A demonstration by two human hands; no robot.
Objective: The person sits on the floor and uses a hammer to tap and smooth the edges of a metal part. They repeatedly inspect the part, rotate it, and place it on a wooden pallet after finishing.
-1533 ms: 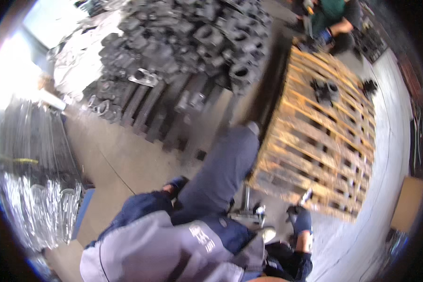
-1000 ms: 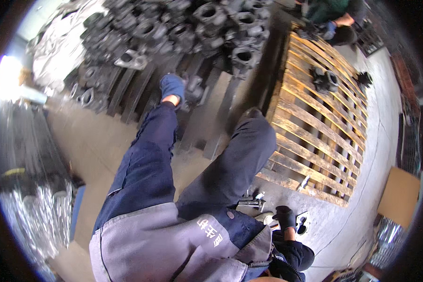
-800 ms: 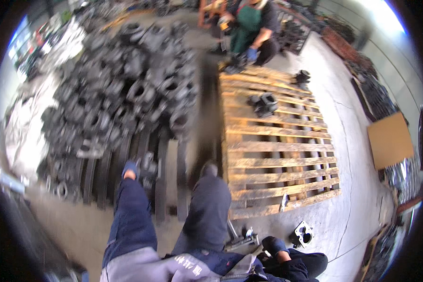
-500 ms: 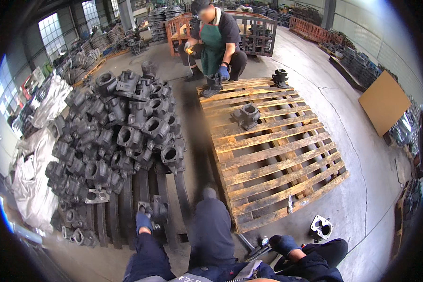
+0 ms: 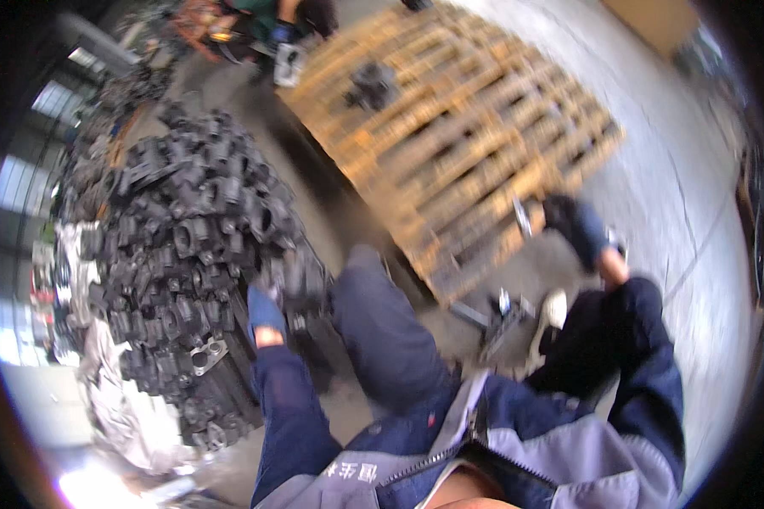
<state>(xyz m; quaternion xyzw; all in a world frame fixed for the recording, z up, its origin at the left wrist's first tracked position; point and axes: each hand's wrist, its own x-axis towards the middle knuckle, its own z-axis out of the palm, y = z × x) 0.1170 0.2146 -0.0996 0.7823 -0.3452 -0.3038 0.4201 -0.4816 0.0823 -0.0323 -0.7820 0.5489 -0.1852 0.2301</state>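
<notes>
My left hand (image 5: 266, 314), in a dark blue glove, grips the near side of a dark grey metal casting (image 5: 304, 278) beside my left knee. Some of its fingers are hidden against the casting. My right hand (image 5: 575, 231), gloved alike, reaches forward to the near right edge of the wooden pallet (image 5: 450, 148). Just left of its fingers is a small silvery metal piece (image 5: 522, 217). Motion blur smears these fingers, so whether they touch the piece is unclear. Another dark casting (image 5: 372, 86) rests on the far part of the pallet.
A large heap of dark castings (image 5: 191, 229) rises at the left, with a flat flange plate (image 5: 207, 356) at its near side. Hammer-like tools (image 5: 494, 327) lie on the floor between my legs. Across the pallet, a co-worker's gloved hand (image 5: 283, 32) is beside a light-faced part (image 5: 289, 64).
The view has tipped downward and turned. My right hand has moved forward from beside my leg to the pallet's edge. My left hand stays on the casting.
</notes>
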